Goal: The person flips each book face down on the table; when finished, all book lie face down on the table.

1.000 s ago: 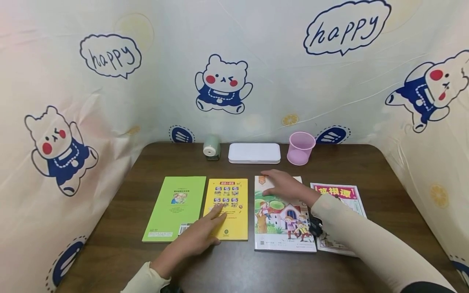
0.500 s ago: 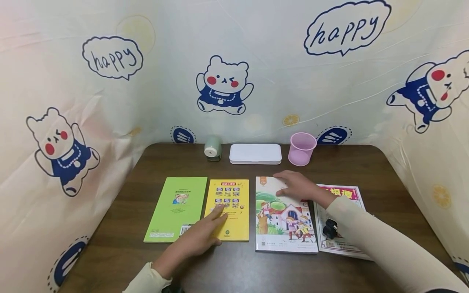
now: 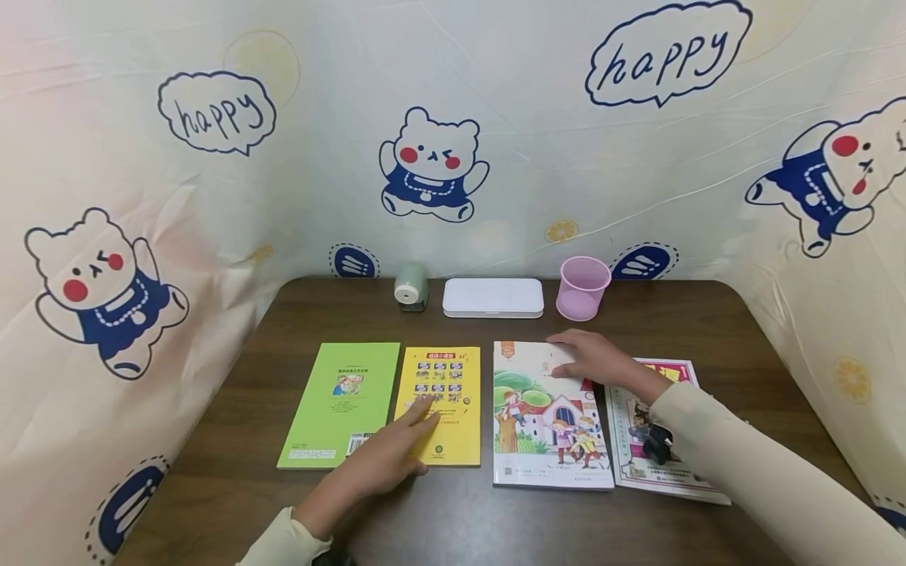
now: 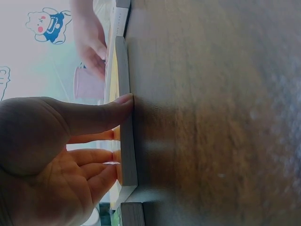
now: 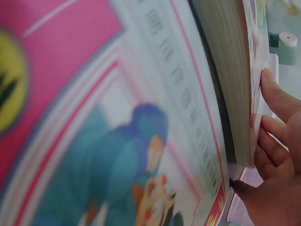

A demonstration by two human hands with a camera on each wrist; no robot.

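Note:
My left hand (image 3: pixel 378 460) lies at the lower left of a yellow book (image 3: pixel 456 436), fingers extended over its cover. In the left wrist view, the thumb (image 4: pixel 106 115) touches the book's near edge and the fingertips meet the cover. My right hand (image 3: pixel 602 362) rests over the upper right corner of a white picture book (image 3: pixel 524 464). The right wrist view has its fingers against that book's cover, beside the thick page block (image 5: pixel 230 80). Under the right forearm lies a pink-and-white book (image 3: pixel 633 464), partly hidden by the sleeve.
A green book (image 3: pixel 325 401) lies left of the yellow one. Along the back of the brown table (image 3: pixel 439 527) stand a green pencil sharpener (image 3: pixel 410 284), a white case (image 3: pixel 493 297) and a pink cup (image 3: pixel 583 289). A patterned cloth (image 3: pixel 304 157) surrounds the table.
My right hand has slid rightward across the top of the picture book, uncovering more of its cover. The left hand stays on the yellow book.

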